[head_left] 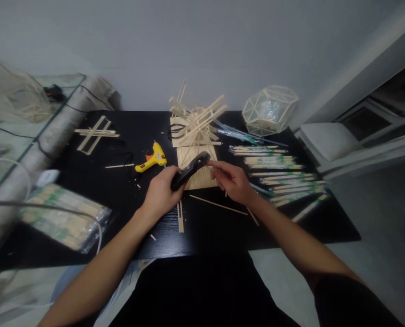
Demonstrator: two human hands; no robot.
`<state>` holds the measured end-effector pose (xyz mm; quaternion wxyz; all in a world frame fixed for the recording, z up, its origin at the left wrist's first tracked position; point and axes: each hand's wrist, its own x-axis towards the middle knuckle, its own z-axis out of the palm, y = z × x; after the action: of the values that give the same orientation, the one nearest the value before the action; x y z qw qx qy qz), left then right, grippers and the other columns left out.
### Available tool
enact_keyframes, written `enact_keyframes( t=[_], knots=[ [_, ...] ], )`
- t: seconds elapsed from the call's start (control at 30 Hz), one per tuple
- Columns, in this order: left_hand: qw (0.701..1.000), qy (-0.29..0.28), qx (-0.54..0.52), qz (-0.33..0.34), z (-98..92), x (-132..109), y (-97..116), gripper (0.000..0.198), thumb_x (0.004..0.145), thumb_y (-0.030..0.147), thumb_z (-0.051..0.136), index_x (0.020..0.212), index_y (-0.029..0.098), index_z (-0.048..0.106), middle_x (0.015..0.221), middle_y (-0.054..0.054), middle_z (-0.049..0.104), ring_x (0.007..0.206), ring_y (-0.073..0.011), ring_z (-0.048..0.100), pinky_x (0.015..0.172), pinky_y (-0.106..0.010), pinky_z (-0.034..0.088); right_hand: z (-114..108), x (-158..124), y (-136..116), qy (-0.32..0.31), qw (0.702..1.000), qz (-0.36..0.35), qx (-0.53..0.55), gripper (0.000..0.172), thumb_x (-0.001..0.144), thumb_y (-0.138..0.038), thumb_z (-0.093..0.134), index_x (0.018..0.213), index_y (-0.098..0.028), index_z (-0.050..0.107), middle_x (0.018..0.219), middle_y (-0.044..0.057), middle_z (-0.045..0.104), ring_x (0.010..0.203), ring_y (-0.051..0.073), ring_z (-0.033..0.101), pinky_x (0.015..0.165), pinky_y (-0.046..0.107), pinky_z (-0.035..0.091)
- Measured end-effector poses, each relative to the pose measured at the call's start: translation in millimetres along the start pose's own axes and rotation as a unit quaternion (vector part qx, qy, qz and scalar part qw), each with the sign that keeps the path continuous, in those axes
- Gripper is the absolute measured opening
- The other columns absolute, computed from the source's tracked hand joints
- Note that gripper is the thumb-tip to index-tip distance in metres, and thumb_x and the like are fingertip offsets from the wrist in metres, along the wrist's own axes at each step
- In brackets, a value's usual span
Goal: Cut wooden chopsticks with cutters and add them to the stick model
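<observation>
Your left grip (161, 193) clamped on black tool (189, 170) | right grip (234, 181) at its tip, closure unclear | risk: a squeeze may pinch fingertips

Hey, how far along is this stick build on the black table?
Looks done: a stick dome and a flat frame. In hand: the left hand grips a black cutter, and the right hand reaches to its tip over a stick panel. Left: a loose stick tangle, wrapped packs, and the glue gun lying aside.
</observation>
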<state>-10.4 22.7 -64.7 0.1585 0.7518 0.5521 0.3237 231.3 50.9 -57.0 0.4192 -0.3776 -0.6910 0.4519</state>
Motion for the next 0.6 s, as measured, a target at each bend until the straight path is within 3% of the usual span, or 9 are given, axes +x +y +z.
enact_keyframes(
  t=[0.17, 0.33, 0.6],
  knots=[
    [1.000, 0.000, 0.000, 0.028, 2.9, -0.6, -3.4, 0.006, 0.088, 0.021, 0.063, 0.091, 0.021, 0.058, 0.082, -0.001, 0.065, 0.074, -0.0170, 0.062, 0.070, -0.027, 0.046, 5.1, 1.7, 0.7, 0.010, 0.997, -0.014, 0.078, 0.034, 0.095, -0.049, 0.068, 0.109, -0.019, 0.072, 0.082, 0.000, 0.065, 0.056, 0.009, 0.055, 0.053, 0.023, 0.046],
    [0.999, -0.011, -0.013, 0.030, 3.8, -2.5, 0.9, 0.006, 0.089, 0.022, 0.062, 0.090, 0.021, 0.057, 0.078, 0.000, 0.063, 0.068, -0.0154, 0.059, 0.066, -0.026, 0.044, 10.6, 5.2, -14.1, 0.052, 0.997, 0.004, 0.063, 0.029, 0.087, -0.045, 0.078, 0.090, -0.017, 0.070, 0.067, -0.003, 0.060, 0.054, 0.009, 0.051, 0.051, 0.022, 0.043],
    [0.999, -0.005, -0.028, 0.018, 5.1, -3.7, -0.6, 0.011, 0.092, 0.029, 0.062, 0.097, 0.020, 0.056, 0.079, 0.000, 0.063, 0.067, -0.0148, 0.059, 0.066, -0.025, 0.044, 15.1, 15.3, -18.7, 0.031, 0.994, 0.004, 0.103, 0.029, 0.087, -0.043, 0.079, 0.083, -0.016, 0.069, 0.067, -0.001, 0.062, 0.059, 0.010, 0.056, 0.056, 0.024, 0.046]
  ],
)
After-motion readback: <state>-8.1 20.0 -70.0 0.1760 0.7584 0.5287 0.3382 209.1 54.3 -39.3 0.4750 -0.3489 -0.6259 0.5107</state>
